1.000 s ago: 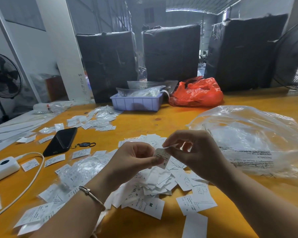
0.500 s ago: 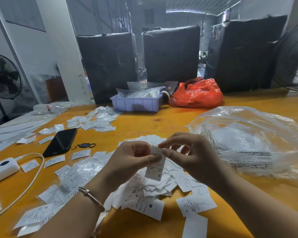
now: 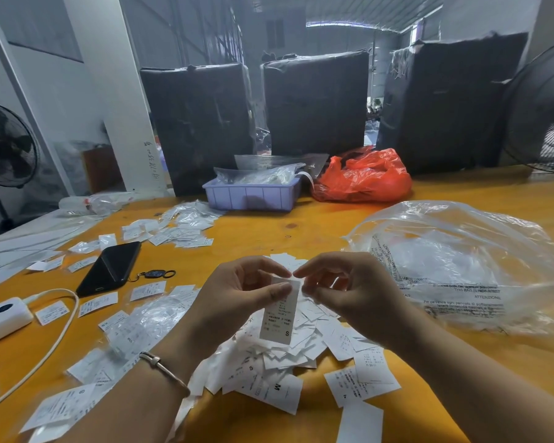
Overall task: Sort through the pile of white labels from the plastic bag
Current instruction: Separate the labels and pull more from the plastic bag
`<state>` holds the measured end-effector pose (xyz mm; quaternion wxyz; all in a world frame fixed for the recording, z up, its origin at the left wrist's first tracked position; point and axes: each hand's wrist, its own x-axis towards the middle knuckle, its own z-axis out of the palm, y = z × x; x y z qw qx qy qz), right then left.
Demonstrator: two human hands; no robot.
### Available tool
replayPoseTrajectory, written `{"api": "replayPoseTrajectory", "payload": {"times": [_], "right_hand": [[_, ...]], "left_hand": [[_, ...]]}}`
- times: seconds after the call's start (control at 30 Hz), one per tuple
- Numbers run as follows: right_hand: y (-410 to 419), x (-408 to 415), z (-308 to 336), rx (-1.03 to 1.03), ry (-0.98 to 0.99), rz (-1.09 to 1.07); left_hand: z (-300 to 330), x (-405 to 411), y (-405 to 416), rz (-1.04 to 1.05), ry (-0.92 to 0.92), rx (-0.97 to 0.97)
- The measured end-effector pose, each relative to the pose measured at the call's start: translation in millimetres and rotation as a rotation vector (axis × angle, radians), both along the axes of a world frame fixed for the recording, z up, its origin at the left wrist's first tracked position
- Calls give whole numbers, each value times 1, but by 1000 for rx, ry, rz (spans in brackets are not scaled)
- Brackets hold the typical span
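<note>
Thumb and forefinger of my left hand [image 3: 237, 292] pinch the top of one label [image 3: 279, 311], which hangs printed side toward me with an S at its foot, just above the pile [image 3: 288, 356] on the table [image 3: 269, 231]. My right hand [image 3: 343, 292] is curled beside it, fingertips at the top edge; whether they actually grip the paper I cannot tell. The clear bag [image 3: 461, 266] lies to the right, apart from the pile. Risks as I judge them: the pinch is small and the paper thin, so a loose hold could drop it back among the unsorted ones. Two labels could also be stuck together and pass as one. A nearby fan [image 3: 544, 113], if it runs, could scatter everything.
</note>
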<state>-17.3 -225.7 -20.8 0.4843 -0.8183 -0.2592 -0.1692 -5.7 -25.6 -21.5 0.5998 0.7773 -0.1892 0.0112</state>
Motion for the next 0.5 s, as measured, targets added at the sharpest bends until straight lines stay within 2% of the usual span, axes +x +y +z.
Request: {"api": "replayPoseTrajectory", "payload": {"times": [0.07,0.17,0.27,0.37,0.5], "right_hand": [[-1,1,0,-21,-74,-109],[-10,6,1,-217,-206,-480],[-28,14,7,-497,-39,-754],[-45,20,10,-614,129,-880],[-57,28,4,-790,206,-993]], "left_hand": [[2,1,3,28,-17,22],[4,5,12,117,-82,147],[3,13,24,272,-125,277],[-1,21,36,413,-141,512],[-3,27,49,510,-23,793]]}}
